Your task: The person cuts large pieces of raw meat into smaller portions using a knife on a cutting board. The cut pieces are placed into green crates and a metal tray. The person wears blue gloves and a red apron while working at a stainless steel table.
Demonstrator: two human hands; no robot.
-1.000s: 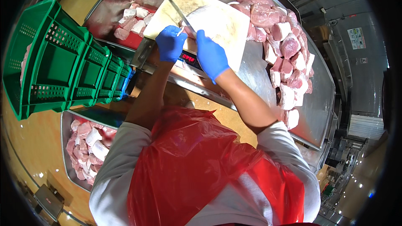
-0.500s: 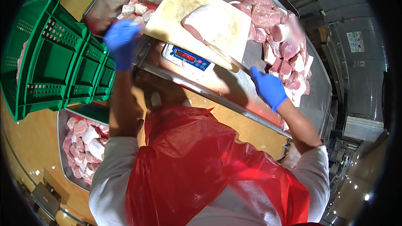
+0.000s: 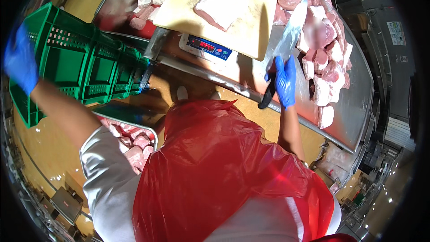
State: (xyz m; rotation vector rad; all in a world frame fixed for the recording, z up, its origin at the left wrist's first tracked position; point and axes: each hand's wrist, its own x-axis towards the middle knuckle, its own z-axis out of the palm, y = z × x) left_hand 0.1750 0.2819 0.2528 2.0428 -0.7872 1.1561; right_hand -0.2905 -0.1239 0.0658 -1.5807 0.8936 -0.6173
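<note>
My right hand [image 3: 285,80], blue-gloved, grips a knife [image 3: 293,31] with a black handle. Its blade points away from me, between the cutting board and the heaped meat on the right. My left hand [image 3: 20,60], also gloved in blue, is at the outer rim of the stacked green crates [image 3: 62,69] on the far left; its fingers are blurred and partly lost at the dark picture edge. A slab of pale meat [image 3: 219,8] with a white fat side lies on the cream cutting board [image 3: 177,6]. Under the board's near edge shows a digital scale [image 3: 206,47].
Raw meat chunks [image 3: 322,67] are heaped along the right of the steel table [image 3: 345,116]. Smaller pieces [image 3: 145,11] lie left of the board. Below the crates, a metal tub [image 3: 155,136] holds more meat chunks. The table's near edge runs in front of my red apron [image 3: 210,152].
My left hand has swung left from beside the board to the crate rim. The knife has come away from the slab, and its blade has turned upright beside the board.
</note>
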